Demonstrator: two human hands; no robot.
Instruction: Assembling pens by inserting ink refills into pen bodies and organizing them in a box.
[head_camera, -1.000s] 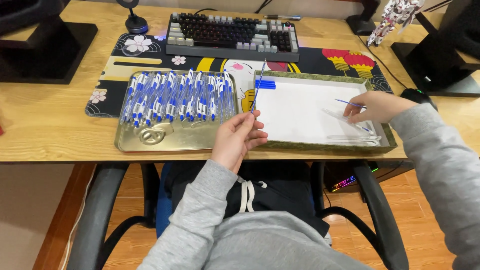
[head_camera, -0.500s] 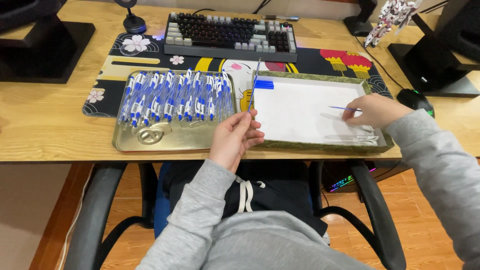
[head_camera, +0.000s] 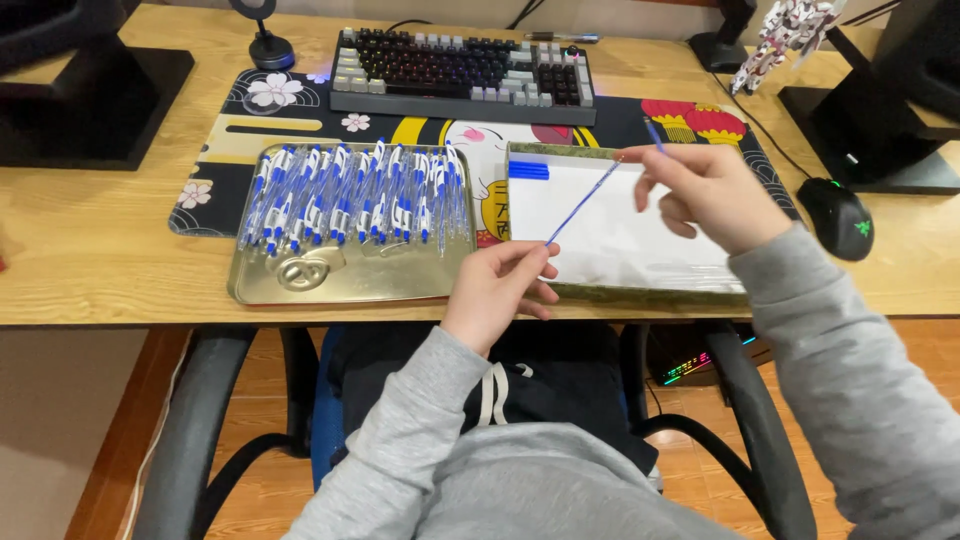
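Left hand (head_camera: 497, 290): raised just above the near edge of the desk (head_camera: 90, 250), fingers drawn together, thumb and forefinger pinching the lower end of a thin blue pen refill (head_camera: 583, 201). The refill runs up and to the right from this hand, slanting over the white tray.

Right hand (head_camera: 705, 190): raised over the right half of the white-lined tray (head_camera: 620, 292), fingers curled and closed on a blue pen part (head_camera: 653, 134) whose tip juts out above the knuckles. The upper end of the refill lies just beside this hand's fingertips; whether they touch cannot be told. What the part is exactly cannot be told either.

The tray sits directly beneath both hands. A few blue pieces (head_camera: 528, 170) lie in its far left corner, beyond the left hand.

To the left of the left hand, just beside the white tray, stands a gold metal tray (head_camera: 350, 285) carrying a dense row of blue-and-white pens (head_camera: 350, 195) laid side by side.

Beyond both hands: a patterned desk mat (head_camera: 215, 135) under the trays, and a keyboard (head_camera: 460, 75) at its far edge.

To the right of the right hand, well apart from it, a black mouse (head_camera: 838, 216) rests on the desk. Further beyond it stands a white figurine (head_camera: 785, 35).

Both forearms are in grey sleeves (head_camera: 850, 370).
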